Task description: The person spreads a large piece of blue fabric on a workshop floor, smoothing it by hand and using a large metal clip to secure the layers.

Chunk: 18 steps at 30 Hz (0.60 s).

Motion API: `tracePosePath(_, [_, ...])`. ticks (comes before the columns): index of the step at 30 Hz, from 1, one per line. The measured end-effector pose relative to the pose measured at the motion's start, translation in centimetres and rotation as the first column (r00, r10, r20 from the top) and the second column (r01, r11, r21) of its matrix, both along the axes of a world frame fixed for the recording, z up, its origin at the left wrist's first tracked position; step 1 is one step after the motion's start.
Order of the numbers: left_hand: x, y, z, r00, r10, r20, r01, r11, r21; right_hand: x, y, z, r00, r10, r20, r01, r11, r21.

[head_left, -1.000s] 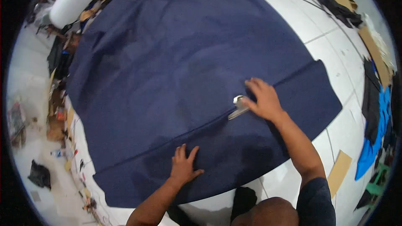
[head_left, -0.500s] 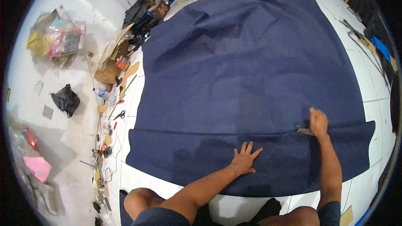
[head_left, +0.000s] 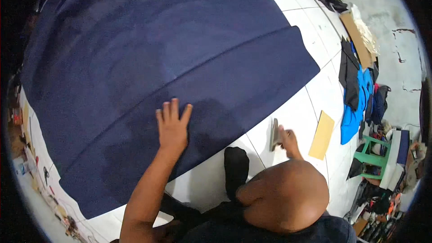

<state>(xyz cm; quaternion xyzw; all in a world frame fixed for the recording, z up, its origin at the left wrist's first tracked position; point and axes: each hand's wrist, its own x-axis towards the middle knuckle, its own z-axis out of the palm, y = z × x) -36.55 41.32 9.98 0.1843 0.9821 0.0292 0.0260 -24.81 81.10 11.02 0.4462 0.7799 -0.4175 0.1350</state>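
Note:
A large dark navy fabric sheet [head_left: 103, 49] is spread over the floor, with a long crease or fold edge running across its near part. Flat on the near strip rests my left hand [head_left: 173, 130], fingers spread. Beyond the fabric's near edge, over the white tiles by my bent knee, my right hand [head_left: 290, 143] is closed on a flat grey-brown tool [head_left: 274, 134] that looks like a scraper. Its handle is mostly hidden by my fingers.
A tan rectangular board [head_left: 321, 135] lies on the white tiles [head_left: 315, 36] right of my right hand. Farther right are blue and black cloth [head_left: 355, 103], a cardboard strip [head_left: 357, 40] and a green plastic stool [head_left: 375, 157] amid clutter. My dark-socked foot [head_left: 236, 166] is near the fabric edge.
The view has swung right. My right hand has left the fabric crease and come back beside my knee, over the tiles, with the tool. My left hand still lies flat on the fabric.

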Motion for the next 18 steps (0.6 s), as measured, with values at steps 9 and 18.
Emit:
tracePosePath(9, [2.0, 6.9, 2.3, 0.893, 0.014, 0.45, -0.094, 0.983, 0.155, 5.8, -4.4, -0.1, 0.872, -0.49, -0.008, 0.446, 0.8, -0.401])
tracePosePath(18, [1.4, 8.0, 1.8, 0.889, 0.052, 0.455, -0.049, 0.999, -0.018, 2.7, -5.3, -2.1, 0.892, -0.416, -0.176, 0.273, 0.807, -0.524])
